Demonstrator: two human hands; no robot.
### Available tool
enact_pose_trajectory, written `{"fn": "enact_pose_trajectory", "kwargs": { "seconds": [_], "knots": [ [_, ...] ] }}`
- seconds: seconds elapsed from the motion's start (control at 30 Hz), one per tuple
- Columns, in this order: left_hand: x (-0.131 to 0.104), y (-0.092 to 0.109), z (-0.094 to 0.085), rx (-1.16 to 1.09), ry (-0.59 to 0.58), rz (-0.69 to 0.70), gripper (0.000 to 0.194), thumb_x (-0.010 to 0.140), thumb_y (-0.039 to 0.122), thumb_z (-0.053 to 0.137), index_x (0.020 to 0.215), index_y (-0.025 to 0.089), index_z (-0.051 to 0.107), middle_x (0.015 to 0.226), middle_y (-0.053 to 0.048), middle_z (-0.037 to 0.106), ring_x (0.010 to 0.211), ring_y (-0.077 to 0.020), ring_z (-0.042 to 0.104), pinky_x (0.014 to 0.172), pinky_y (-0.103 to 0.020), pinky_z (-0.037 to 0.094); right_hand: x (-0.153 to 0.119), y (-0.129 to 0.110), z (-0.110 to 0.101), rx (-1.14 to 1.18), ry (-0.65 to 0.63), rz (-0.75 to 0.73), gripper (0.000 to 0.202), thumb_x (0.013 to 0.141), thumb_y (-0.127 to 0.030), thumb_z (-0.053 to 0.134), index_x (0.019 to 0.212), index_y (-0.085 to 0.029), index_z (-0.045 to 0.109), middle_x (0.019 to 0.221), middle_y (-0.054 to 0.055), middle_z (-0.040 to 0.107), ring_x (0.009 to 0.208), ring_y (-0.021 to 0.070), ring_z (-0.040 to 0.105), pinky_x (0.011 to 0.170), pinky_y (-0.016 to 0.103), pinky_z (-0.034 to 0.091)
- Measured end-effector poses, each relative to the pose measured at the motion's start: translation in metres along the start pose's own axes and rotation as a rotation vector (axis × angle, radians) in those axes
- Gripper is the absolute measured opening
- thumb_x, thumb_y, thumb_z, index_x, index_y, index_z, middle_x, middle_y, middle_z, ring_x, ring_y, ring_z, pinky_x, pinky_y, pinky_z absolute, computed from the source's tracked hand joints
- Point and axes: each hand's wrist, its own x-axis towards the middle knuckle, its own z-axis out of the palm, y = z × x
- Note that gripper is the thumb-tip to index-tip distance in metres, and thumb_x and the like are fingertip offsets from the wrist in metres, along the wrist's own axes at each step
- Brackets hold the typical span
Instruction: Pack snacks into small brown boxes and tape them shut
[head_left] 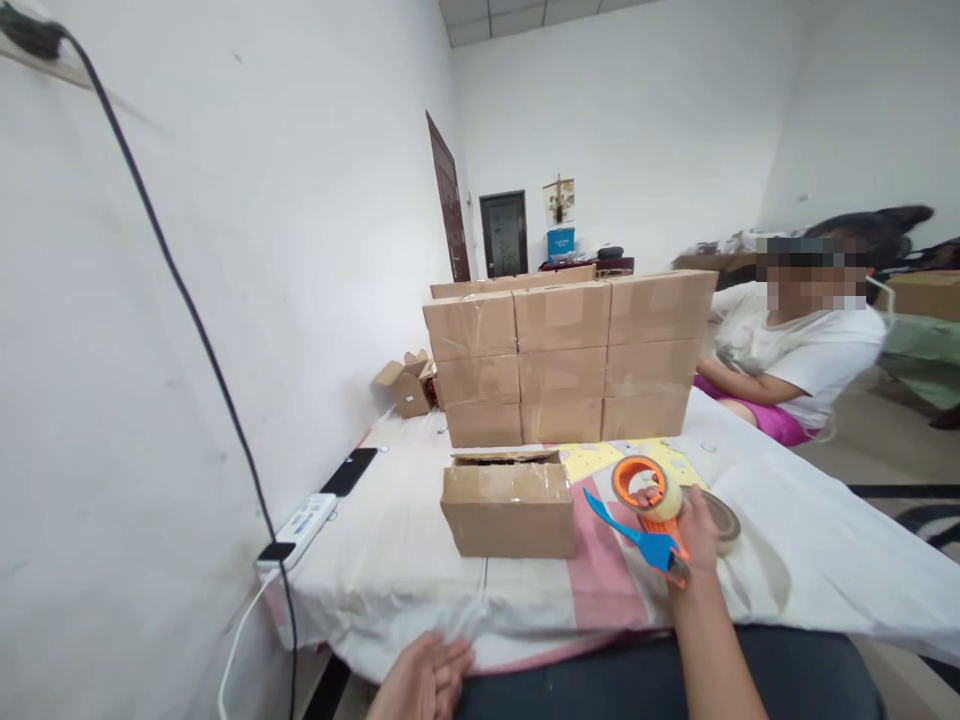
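My right hand [699, 532] grips an orange and blue tape dispenser [646, 510] with a roll of clear tape, held just above the covered table [810, 560]. To its left a small cardboard box [510, 510] sits on the table, its top taped over. My left hand [424, 680] rests low at the table's near edge, fingers loosely apart, holding nothing. Behind the box stands a stacked wall of closed cardboard boxes [566, 360], three rows high.
A person in a white shirt [802, 350] sits at the right behind the stack. A black phone [349, 471] and a white power strip [300, 528] lie at the table's left edge. A black cable [187, 310] runs down the left wall. An open box [405, 385] lies by the wall.
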Motion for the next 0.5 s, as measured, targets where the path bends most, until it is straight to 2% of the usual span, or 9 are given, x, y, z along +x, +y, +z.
{"fn": "enact_pose_trajectory", "kwargs": {
  "seconds": [0.07, 0.13, 0.23, 0.37, 0.5],
  "knots": [
    [0.003, 0.013, 0.014, -0.063, -0.065, -0.080, 0.041, 0.087, 0.032, 0.062, 0.116, 0.002, 0.060, 0.082, -0.016, 0.078, 0.064, -0.0234, 0.073, 0.050, -0.026, 0.050, -0.001, 0.003, 0.009, 0.002, 0.002, -0.023, 0.041, 0.076, -0.060, 0.062, 0.094, -0.024, 0.067, 0.100, 0.010, 0.076, 0.113, 0.0304, 0.068, 0.104, 0.046, 0.052],
    [0.010, 0.025, 0.025, -0.109, -0.081, -0.090, 0.048, 0.087, 0.031, 0.060, 0.120, -0.003, 0.056, 0.088, -0.021, 0.077, 0.070, -0.0276, 0.074, 0.059, -0.033, 0.055, -0.003, 0.005, 0.017, 0.006, 0.016, -0.045, 0.042, 0.079, -0.059, 0.060, 0.099, -0.023, 0.067, 0.104, 0.011, 0.076, 0.114, 0.0294, 0.068, 0.105, 0.046, 0.051],
    [0.023, 0.035, 0.031, -0.155, -0.017, -0.017, 0.031, 0.084, 0.019, 0.052, 0.107, -0.001, 0.059, 0.089, -0.024, 0.074, 0.078, -0.0312, 0.075, 0.069, -0.038, 0.057, -0.007, 0.006, 0.025, 0.031, 0.030, -0.037, 0.043, 0.082, -0.056, 0.058, 0.106, -0.021, 0.067, 0.107, 0.010, 0.076, 0.112, 0.0279, 0.069, 0.104, 0.044, 0.052],
    [0.035, 0.038, 0.029, -0.169, 0.015, 0.067, 0.018, 0.077, 0.006, 0.048, 0.092, 0.005, 0.057, 0.081, -0.022, 0.072, 0.079, -0.0306, 0.074, 0.070, -0.037, 0.058, -0.011, 0.008, 0.028, 0.023, 0.058, -0.048, 0.045, 0.081, -0.055, 0.061, 0.108, -0.020, 0.068, 0.103, 0.009, 0.077, 0.106, 0.0267, 0.072, 0.099, 0.040, 0.055],
    [0.041, 0.039, 0.029, -0.161, 0.076, 0.135, 0.022, 0.072, -0.005, 0.046, 0.083, 0.014, 0.052, 0.071, -0.011, 0.069, 0.068, -0.0227, 0.072, 0.070, -0.034, 0.059, -0.010, 0.007, 0.027, 0.011, 0.040, -0.073, 0.052, 0.078, -0.057, 0.065, 0.112, -0.019, 0.069, 0.098, 0.010, 0.077, 0.096, 0.0290, 0.075, 0.093, 0.042, 0.058]
  ]
}}
